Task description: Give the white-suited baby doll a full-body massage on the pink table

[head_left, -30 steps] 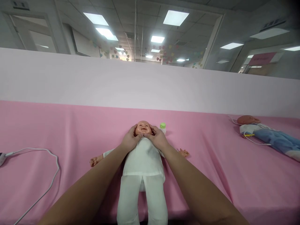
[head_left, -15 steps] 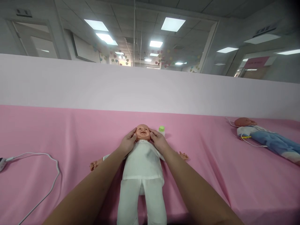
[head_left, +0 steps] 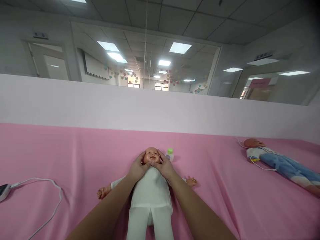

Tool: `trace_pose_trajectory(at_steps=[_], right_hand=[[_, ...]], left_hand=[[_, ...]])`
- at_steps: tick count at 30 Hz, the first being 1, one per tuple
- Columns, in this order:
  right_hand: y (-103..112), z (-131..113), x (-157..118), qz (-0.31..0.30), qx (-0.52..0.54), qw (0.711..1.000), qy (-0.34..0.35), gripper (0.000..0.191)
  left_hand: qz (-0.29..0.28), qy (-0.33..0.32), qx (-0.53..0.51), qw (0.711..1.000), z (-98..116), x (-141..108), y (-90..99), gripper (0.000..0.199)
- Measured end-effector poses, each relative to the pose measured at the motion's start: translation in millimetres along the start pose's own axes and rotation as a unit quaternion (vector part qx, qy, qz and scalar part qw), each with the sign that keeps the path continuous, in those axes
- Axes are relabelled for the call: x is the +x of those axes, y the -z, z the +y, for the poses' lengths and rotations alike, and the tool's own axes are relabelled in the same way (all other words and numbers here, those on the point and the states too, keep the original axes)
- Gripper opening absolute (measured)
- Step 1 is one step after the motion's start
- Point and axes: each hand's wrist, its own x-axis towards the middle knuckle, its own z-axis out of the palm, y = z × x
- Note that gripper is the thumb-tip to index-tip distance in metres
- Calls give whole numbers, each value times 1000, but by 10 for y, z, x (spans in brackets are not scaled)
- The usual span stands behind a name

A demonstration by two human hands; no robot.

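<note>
A baby doll (head_left: 151, 191) in white clothes lies on its back on the pink cloth, its arms spread to either side. My left hand (head_left: 138, 168) cups the left side of its head, fingers along the cheek and thumb at the chin. On the other side my right hand (head_left: 165, 167) mirrors this grip, and both thumbs meet just under the doll's mouth. A small clear bottle with a green cap (head_left: 170, 154) stands just beyond my right hand.
Pink cloth (head_left: 100, 146) covers the surface up to a low white wall (head_left: 125, 110) with glass above. Far right lies a second doll (head_left: 280, 165) in blue with a thin tube. At the left is a device with a white cable (head_left: 53, 181).
My thumbs have moved from the doll's cheeks down and inward to its chin. The camera view has tilted up, so everything sits lower in the picture.
</note>
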Motion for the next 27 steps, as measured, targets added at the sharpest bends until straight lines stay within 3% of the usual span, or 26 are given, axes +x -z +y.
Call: trace_pose_trajectory(at_steps=[7,14,22,27], right_hand=[[-7,189,83,-35,79,996,11,102],[85,135,92,-112,142,983,32,80],[63,86,90,-73,117,990,22,71],[-4,165,69,-47,44,997,39,89]], left_hand=[[2,-5,-33,999,-123,28,27,89],[-13,2,-37,999,-207,67,78,94],[11,-5,-41,999,-276,94,88,82],[3,-4,-23,1000,-173,30,48,90]])
